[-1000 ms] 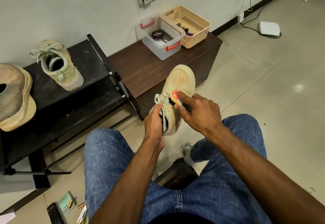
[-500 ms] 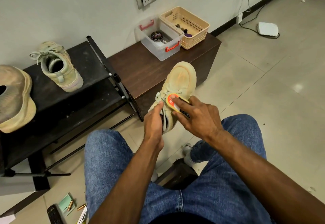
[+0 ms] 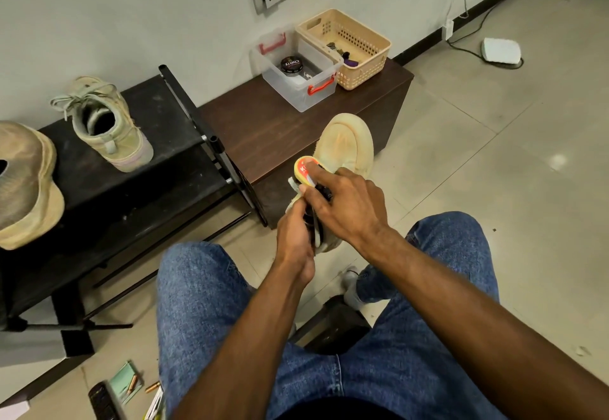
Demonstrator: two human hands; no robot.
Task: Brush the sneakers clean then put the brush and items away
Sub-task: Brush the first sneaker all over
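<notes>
At the far left a worn tan shoe [image 3: 26,185] is lying at the edge of the black rack [image 3: 158,162], with a pale green laced sneaker [image 3: 105,126] standing just beside it, neither having shifted since the earlier pictures; lower down, small papers and a dark remote [image 3: 102,401] are lying on the floor; moving toward the middle, the left hand [image 3: 295,235] is gripping the heel end of the cream sneaker [image 3: 346,142] – fingers curled round its collar and laces – holding it toe-up over the knees, near the front edge of the brown bench [image 3: 263,129]; just right of it, the right hand [image 3: 346,208] is pinching the brush [image 3: 306,169], forefinger lying along its orange-labelled back, pressing it against the sneaker's laced upper; compared with a second ago the brush is sitting further toward the left side of the shoe – the toe now showing more fully above it; behind, a clear box [image 3: 296,67] holding a dark polish tin [image 3: 291,66] and a beige basket [image 3: 346,47] are touching on the bench; far right, a white device [image 3: 501,50] is lying on the tiles.
</notes>
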